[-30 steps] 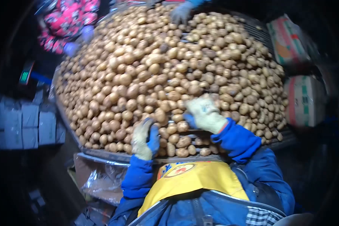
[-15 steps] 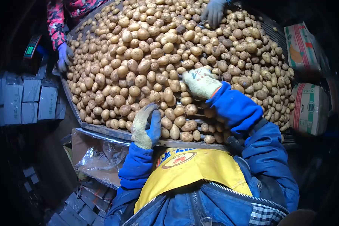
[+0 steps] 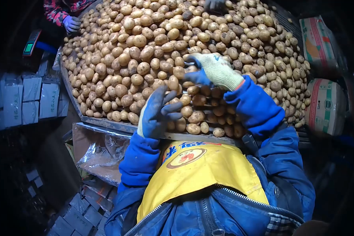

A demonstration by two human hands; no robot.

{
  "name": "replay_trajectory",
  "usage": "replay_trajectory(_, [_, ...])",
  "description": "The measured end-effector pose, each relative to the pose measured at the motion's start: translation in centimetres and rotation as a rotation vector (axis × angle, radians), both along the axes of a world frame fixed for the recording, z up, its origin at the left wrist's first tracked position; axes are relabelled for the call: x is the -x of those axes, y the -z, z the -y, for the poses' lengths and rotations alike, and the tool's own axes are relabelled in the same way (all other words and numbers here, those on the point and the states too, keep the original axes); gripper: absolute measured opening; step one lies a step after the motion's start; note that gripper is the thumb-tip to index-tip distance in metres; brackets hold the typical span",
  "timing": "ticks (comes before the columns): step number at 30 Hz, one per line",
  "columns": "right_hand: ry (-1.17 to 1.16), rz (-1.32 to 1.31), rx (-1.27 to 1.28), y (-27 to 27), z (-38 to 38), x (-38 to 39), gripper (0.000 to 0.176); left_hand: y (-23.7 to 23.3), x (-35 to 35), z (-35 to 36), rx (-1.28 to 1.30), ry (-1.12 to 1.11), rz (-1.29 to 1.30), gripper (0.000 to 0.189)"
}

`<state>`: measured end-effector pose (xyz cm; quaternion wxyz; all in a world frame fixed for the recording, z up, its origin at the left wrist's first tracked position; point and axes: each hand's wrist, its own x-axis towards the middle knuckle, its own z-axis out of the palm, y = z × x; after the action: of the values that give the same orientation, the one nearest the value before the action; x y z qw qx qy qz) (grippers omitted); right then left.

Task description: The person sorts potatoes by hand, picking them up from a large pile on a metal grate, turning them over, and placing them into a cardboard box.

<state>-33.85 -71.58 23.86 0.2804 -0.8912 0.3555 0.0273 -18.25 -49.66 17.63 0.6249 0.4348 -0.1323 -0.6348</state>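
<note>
**Gloved fingers spread and parted, with no potato clearly gripped**

Both hands are over the near part of a broad heap of round and oval tan potatoes (image 3: 124, 59), piled on a large table with a dark metal rim (image 3: 106, 124). The left hand (image 3: 154, 114), in a cream knitted glove with a blue-grey coated palm, is turned with its palm towards the right hand. Its fingers are loosely fanned and curve a little, and they close around nothing that shows. Potatoes lie just beside its fingertips.

The right hand (image 3: 216, 70), in a matching glove, reaches farther into the heap. Its fingers bend towards the left, with a gap between the upper and lower ones — a loose hook rather than a tight fist. Potatoes show beneath and around that gap; whether its fingertips touch one is hard to tell, as the view is small and slightly soft there. In my judgement, both hands are between grips.

By the right forearm, shadowed potatoes lie in a darker patch close to the rim. At the far side, a co-worker's lavender glove (image 3: 71, 24) is at the edge of the heap, and another person's dark grey glove (image 3: 215, 4) is partly out of view. A cardboard box lined with clear plastic (image 3: 82, 145) sits below the table's near-left edge — just beside the person's left sleeve (image 3: 139, 157).
</note>
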Motion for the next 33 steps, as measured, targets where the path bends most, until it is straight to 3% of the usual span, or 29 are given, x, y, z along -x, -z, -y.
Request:
replay_trajectory(2, [0.002, 0.255, -0.226, 0.0, -2.2, 0.9, 0.065, 1.5, 0.9, 1.7, 0.047, 0.007, -0.339, 0.06])
replay_trajectory(4, [0.001, 0.281, -0.075, -0.7, -3.8, 3.2, 0.064, 2.3, 1.3, 2.7, 0.199, 0.074, -0.773, 0.057])
replay_trajectory(5, [0.051, 0.323, -0.016, 0.9, -3.9, 4.7, 0.063, 1.2, 1.6, 2.6, 0.002, -0.04, -0.611, 0.055])
replay_trajectory(6, [-0.016, 0.348, 0.172, 0.7, -4.2, 6.7, 0.061, 2.2, 1.1, 2.3, 0.046, -0.019, -0.66, 0.052])
replay_trajectory(8, [-0.076, 0.102, 0.473, 1.1, -6.1, 11.4, 0.063, 0.3, 1.4, 1.6, -0.183, -0.151, -0.319, 0.047])
replay_trajectory(10, [-0.069, -0.192, 0.321, 0.0, -8.7, 13.7, 0.068, 1.9, 0.1, 0.2, -0.145, -0.135, -0.364, 0.047])
replay_trajectory(12, [-0.154, -0.259, 0.469, 1.7, -11.1, 15.0, 0.068, 2.2, -0.6, -0.1, -0.107, -0.12, -0.407, 0.048])
replay_trajectory(15, [-0.212, -0.078, 0.407, 4.2, -8.2, 13.5, 0.059, 0.9, -0.5, -0.2, -0.12, -0.092, -0.224, 0.052])
replay_trajectory(19, [-0.263, -0.047, 0.599, 5.9, -2.9, 8.8, 0.048, 0.9, -0.5, -0.1, -0.139, -0.078, -0.195, 0.05])
replay_trajectory(21, [-0.118, -0.093, 0.839, 6.7, 0.5, 5.9, 0.04, 2.4, -1.3, -0.4, -0.059, -0.049, -0.418, 0.041])
replay_trajectory(22, [0.006, -0.055, 0.676, 5.1, 0.8, 4.6, 0.039, 1.8, -1.2, -0.8, -0.06, -0.052, -0.415, 0.041])
replay_trajectory(24, [-0.034, 0.124, 0.686, 3.1, -0.4, 4.1, 0.038, 0.2, -1.4, -1.4, -0.096, -0.077, -0.233, 0.044])
replay_trajectory(26, [-0.243, -0.018, 0.428, 1.1, -3.3, 4.2, 0.031, 1.0, -2.3, -2.5, -0.096, -0.058, -0.209, 0.047])
replay_trajectory(27, [-0.406, -0.275, 0.287, -1.7, -5.5, 3.6, 0.034, 0.8, -2.5, -2.7, -0.108, -0.052, -0.192, 0.047])
replay_trajectory(28, [-0.596, -0.316, 0.209, -0.6, -6.9, 3.6, 0.038, 0.7, -2.6, -2.8, -0.122, -0.049, -0.177, 0.047])
replay_trajectory(29, [-0.541, 0.041, 0.257, 1.6, -9.3, 5.7, 0.035, 0.5, -2.4, -2.9, -0.136, -0.067, -0.132, 0.048])
replay_trajectory(30, [-0.543, 0.044, 0.346, 4.1, -11.1, 6.7, 0.036, 0.6, -2.2, -3.0, -0.131, -0.069, -0.133, 0.048])
replay_trajectory(32, [-0.383, 0.0, 0.192, 5.7, -12.9, 6.7, 0.038, 0.7, -1.7, -2.6, -0.165, -0.111, -0.206, 0.048])
replay_trajectory(33, [-0.377, 0.001, 0.201, 6.1, -12.5, 6.5, 0.038, 0.3, -1.2, -2.5, -0.202, -0.091, -0.107, 0.046])
